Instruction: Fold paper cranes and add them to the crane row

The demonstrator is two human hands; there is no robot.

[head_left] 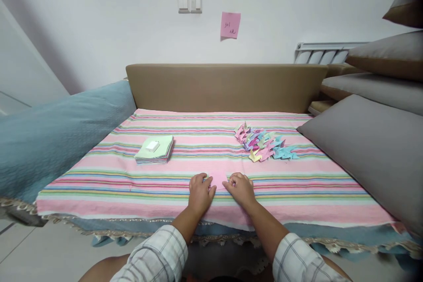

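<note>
A small sheet of pink paper lies on the striped cloth between my two hands. My left hand is at its left edge, fingers curled and thumb close to the paper. On the opposite side, my right hand pinches at the right edge with thumb and forefinger. Beyond and to the right sits a pile of folded paper cranes in pink, purple, yellow and blue. To the left is a stack of square coloured paper, pale green on top, with a small white block resting on it.
The striped cloth covers a sofa seat, with a brown backrest behind. Grey cushions are piled at the right, and a blue-covered armrest is at the left. A pink note and light switches are on the wall.
</note>
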